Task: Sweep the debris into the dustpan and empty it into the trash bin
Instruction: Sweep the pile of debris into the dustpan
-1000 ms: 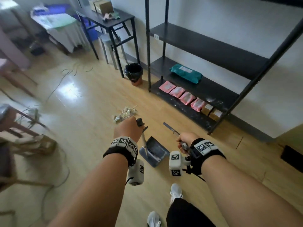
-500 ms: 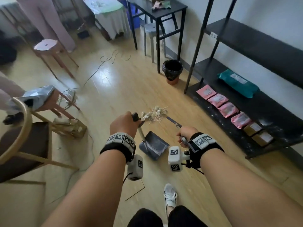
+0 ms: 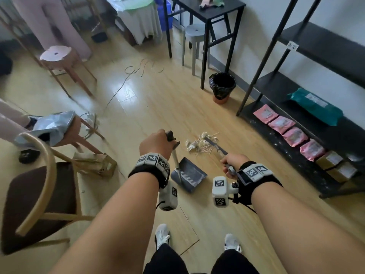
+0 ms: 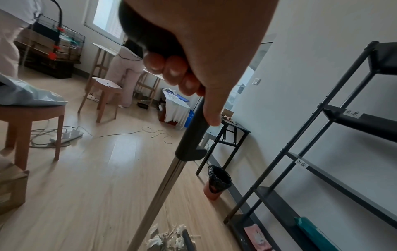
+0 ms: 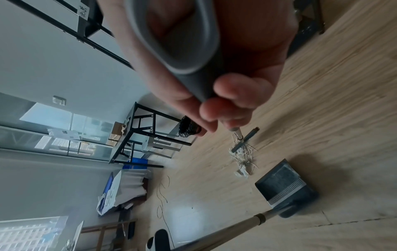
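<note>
Both my forearms reach forward and down over the wooden floor [image 3: 150, 107]. My left hand [image 3: 155, 144] is clenched around the black grip at the top of the dustpan [image 3: 189, 173] handle, knuckles up, the metal shaft slanting down from my curled fingers [image 4: 171, 69] to the one grey pan resting on the floor. My right hand [image 3: 232, 163] is wrapped around the grey end of the single broom [image 3: 216, 146], its shaft running away from my fingers [image 5: 234, 95] to the narrow head, which sits in the debris [image 3: 199, 144]. That debris is one loose pile of thin sticks and crumpled pale scraps, lying just beyond the dustpan's open mouth, apart from its lip, and well below both of my hands. Farther past the dustpan stands one trash bin [image 3: 222, 88] lined with a black bag, beside the leg of a black table [image 3: 209, 11]. To the right of the dustpan, a black shelf rack [image 3: 296, 115] holds four pink packets in a row on its bottom shelf. Two white shoes [image 3: 162, 235] show nearer than the dustpan.
</note>
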A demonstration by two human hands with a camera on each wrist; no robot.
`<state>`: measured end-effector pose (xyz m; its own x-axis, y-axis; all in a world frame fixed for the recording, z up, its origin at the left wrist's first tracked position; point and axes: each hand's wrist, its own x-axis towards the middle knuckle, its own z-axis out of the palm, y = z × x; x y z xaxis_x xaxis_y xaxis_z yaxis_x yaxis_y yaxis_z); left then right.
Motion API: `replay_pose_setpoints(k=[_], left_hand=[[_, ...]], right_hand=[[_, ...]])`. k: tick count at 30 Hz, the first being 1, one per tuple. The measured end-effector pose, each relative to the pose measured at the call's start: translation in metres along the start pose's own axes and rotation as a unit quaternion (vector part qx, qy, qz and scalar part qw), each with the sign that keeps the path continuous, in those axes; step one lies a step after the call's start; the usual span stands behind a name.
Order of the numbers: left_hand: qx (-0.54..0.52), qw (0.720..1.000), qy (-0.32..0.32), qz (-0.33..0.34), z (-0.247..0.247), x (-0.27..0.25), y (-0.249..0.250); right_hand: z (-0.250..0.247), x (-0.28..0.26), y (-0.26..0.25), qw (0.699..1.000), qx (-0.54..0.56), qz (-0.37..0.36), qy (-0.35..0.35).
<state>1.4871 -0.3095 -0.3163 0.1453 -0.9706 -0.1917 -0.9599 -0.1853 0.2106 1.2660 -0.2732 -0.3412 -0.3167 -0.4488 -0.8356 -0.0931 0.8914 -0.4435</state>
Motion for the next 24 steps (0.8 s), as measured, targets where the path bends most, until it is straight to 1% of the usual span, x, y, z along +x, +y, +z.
replay_pose_setpoints(k=[4,8,13,18,24], left_hand=[[0.019,0.999,-0.021,0.032,-0.013,0.035,-0.030],[0.029,0.997,-0.033,0.057,-0.020,0.067,-0.043],[0.042,0.996,-0.037,0.072,-0.026,0.104,-0.040],[0.053,0.996,-0.049,0.061,-0.023,0.136,-0.027],[0.045,0.996,-0.043,0.058,-0.029,0.178,-0.012]], right_hand=[[0.046,-0.011,-0.016,1.000,0.016,0.022,-0.006],[0.068,-0.011,-0.024,0.998,0.043,0.040,0.000],[0.068,0.003,-0.044,0.996,0.074,0.051,0.021],[0.061,0.021,-0.071,0.996,0.075,0.049,0.025],[0.052,0.047,-0.091,0.996,0.054,0.059,0.039]])
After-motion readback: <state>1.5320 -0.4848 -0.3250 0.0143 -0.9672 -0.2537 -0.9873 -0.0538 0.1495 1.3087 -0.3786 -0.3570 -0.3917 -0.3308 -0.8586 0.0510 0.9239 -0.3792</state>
